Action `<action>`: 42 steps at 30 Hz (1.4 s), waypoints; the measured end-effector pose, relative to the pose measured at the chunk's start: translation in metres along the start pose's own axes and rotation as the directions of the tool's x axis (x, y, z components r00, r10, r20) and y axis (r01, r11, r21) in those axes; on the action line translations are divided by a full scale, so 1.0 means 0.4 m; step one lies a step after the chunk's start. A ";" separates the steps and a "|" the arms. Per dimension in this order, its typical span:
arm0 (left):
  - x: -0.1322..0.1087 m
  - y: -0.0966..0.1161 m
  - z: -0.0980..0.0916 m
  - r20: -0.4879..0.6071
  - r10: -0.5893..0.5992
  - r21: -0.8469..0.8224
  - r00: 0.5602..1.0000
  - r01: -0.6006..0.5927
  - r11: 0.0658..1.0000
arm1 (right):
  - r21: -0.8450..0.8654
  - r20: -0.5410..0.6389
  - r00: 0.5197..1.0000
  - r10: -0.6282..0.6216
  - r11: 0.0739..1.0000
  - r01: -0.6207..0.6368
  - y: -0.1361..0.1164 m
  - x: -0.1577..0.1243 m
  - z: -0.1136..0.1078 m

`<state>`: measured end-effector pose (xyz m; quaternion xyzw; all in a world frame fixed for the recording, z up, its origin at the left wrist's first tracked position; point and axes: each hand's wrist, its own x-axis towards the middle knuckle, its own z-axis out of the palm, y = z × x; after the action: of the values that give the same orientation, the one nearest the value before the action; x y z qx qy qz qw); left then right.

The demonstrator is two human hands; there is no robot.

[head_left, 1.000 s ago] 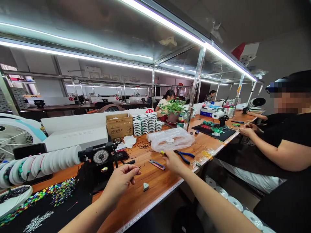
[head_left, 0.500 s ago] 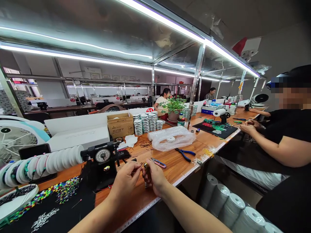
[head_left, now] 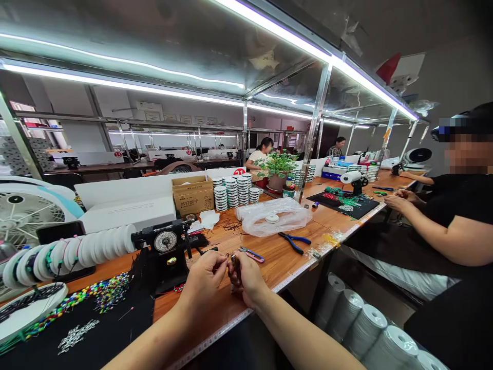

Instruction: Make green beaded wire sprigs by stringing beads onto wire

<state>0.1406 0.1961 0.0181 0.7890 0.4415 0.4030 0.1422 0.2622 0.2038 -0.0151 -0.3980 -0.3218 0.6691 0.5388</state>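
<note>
My left hand (head_left: 206,280) is closed, its thumb and forefinger pinching what seems to be the end of a thin dark cord. Close beside it, my right hand (head_left: 249,281) is wrapped round a small metal-topped object (head_left: 234,261) that looks like a lighter. Fingers hide most of its body. Both hands are over the wooden table (head_left: 277,272) near its front edge. Just beyond them lie pink-handled thread snips (head_left: 253,255). A black winding machine (head_left: 164,246) with a round dial stands to the left, carrying a row of white spools (head_left: 96,245).
Blue-handled pliers (head_left: 296,241) lie to the right, before a clear plastic bag (head_left: 256,218). Coloured beads or pins (head_left: 111,293) cover a black mat at left. Stacked spools (head_left: 231,192) and a cardboard box (head_left: 192,195) stand behind. A co-worker (head_left: 454,221) sits at right.
My hands stay together in nearly the same place; the right hand's grip has turned slightly. The whole view has shifted a little with the head.
</note>
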 end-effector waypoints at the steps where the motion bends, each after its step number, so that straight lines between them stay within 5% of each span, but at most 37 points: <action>1: 0.000 0.001 0.000 0.000 0.006 0.003 1.000 -0.006 1.000 | 0.002 0.000 1.000 0.004 1.000 -0.004 -0.001 -0.001 0.000; 42: 0.001 -0.003 0.009 -0.002 0.048 0.013 0.999 -0.048 0.999 | 0.050 -0.019 1.000 0.001 0.999 0.000 0.000 -0.013 0.005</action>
<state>0.1427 0.1977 0.0153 0.7998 0.4251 0.4043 0.1272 0.2610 0.1988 -0.0134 -0.3909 -0.2998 0.6732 0.5515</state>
